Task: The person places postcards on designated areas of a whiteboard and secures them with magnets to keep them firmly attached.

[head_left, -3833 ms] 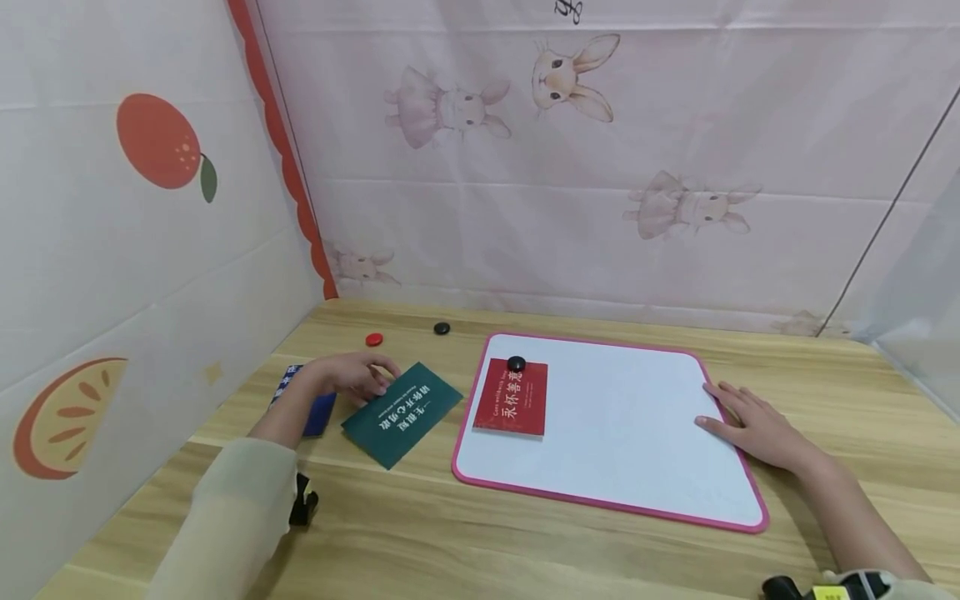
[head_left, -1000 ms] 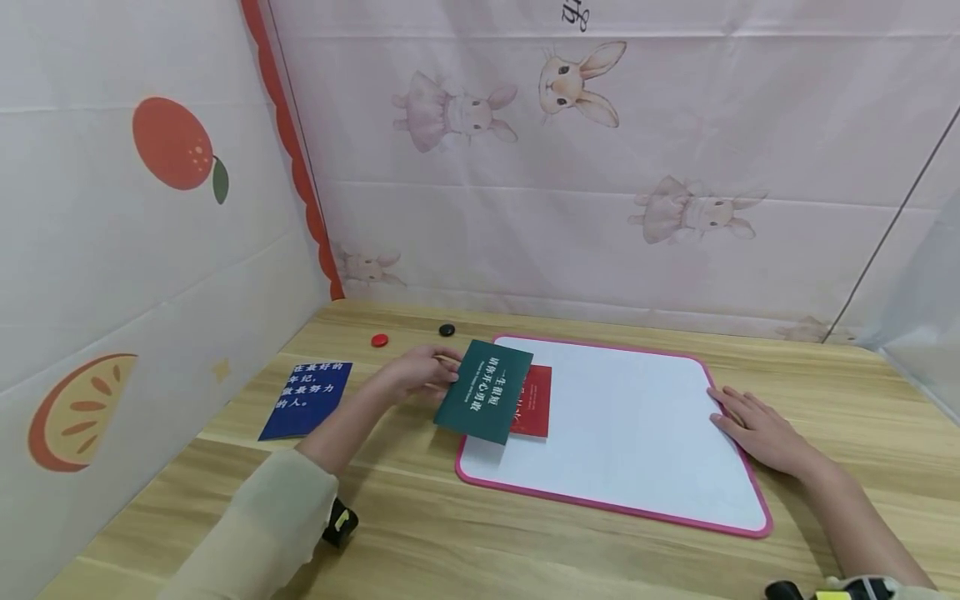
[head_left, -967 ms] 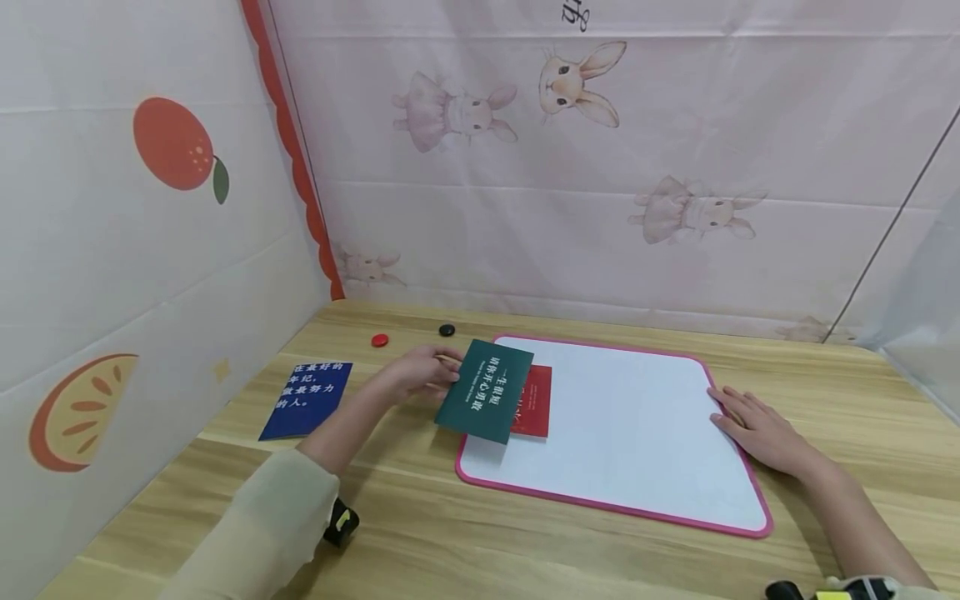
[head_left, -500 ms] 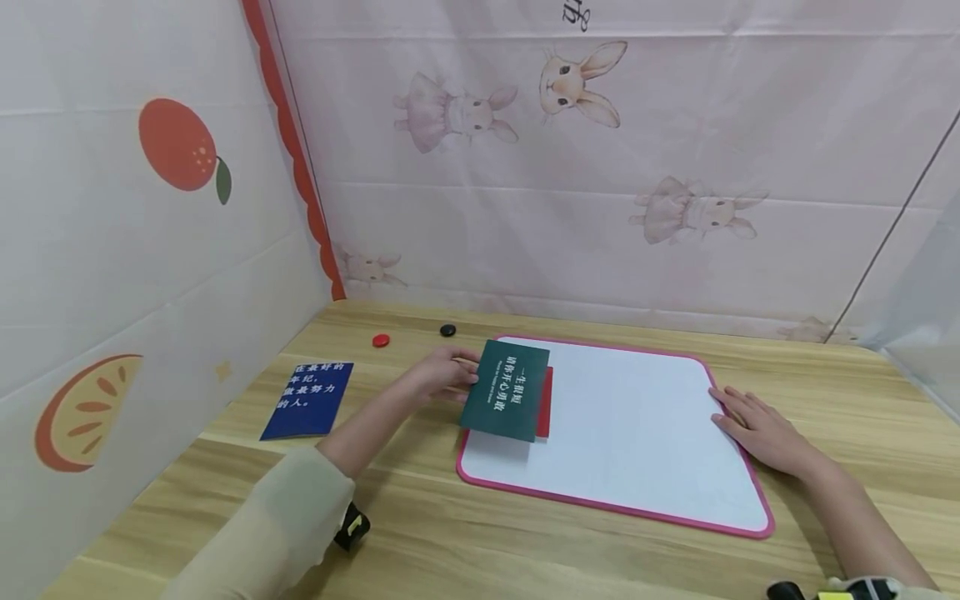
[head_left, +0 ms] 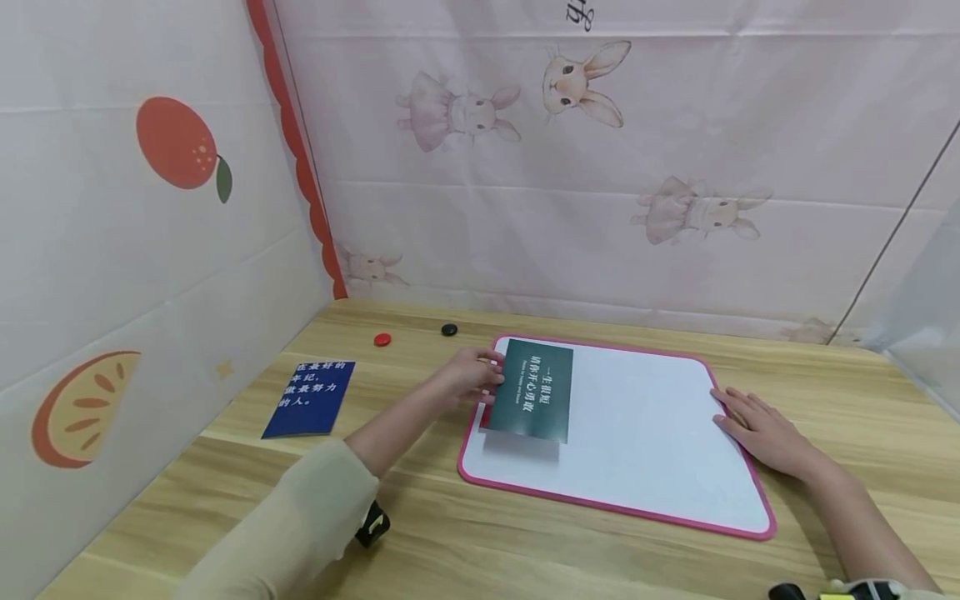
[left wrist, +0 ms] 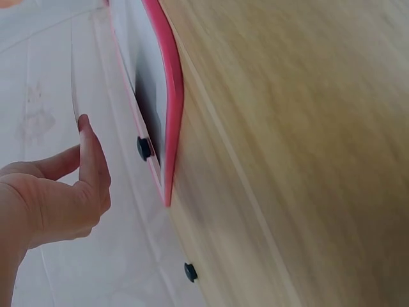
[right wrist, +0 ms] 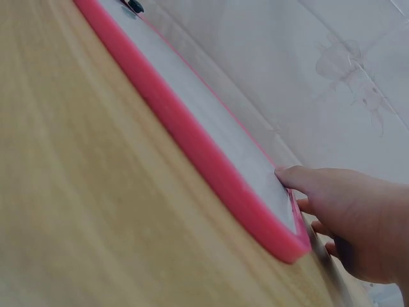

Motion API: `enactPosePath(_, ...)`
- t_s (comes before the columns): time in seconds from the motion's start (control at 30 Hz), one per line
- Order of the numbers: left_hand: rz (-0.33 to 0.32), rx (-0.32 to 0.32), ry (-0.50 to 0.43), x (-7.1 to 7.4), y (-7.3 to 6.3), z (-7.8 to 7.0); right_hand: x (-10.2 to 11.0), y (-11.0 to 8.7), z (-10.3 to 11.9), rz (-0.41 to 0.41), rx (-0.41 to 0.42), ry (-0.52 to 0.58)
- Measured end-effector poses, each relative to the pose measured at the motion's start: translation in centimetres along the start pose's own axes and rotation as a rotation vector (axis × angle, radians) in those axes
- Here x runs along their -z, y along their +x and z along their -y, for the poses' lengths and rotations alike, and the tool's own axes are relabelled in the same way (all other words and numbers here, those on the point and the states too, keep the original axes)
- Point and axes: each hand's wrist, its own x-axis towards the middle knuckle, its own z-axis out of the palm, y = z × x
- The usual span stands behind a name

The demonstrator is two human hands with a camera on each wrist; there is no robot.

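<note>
Left hand [head_left: 467,377] pinches the green card [head_left: 534,392] above the whiteboard [head_left: 645,442]; the right hand [head_left: 768,433], well apart, rests on its right edge. In the last 0.5 seconds the green card has shifted right, apparently nearer bare board, and the red card [head_left: 484,418] beneath now peeks out at left, not right. The blue card [head_left: 309,404] hasn't moved.

An indoor, booth-like corner, home or studio unclear — wood-grain table [head_left: 525,550], rabbit-print backdrop [head_left: 525,250], fruit-print side sheet [head_left: 75,275]
</note>
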Motion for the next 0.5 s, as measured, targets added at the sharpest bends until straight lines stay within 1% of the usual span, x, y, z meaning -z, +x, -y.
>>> enactPosePath(0.17,0.013,-0.003,-0.014,-0.9,-0.2,-0.3,-0.1,-0.1,-0.1,0.000,0.002,0.004)
enactPosePath(0.3,0.007,0.003,-0.007,-1.4,-0.2,-0.4,-0.1,-0.1,-0.1,-0.004,0.004,0.008)
enactPosePath(0.5,0.003,-0.010,-0.004,-2.0,-0.2,-0.6,0.0,-0.1,0.0,-0.002,0.006,0.011)
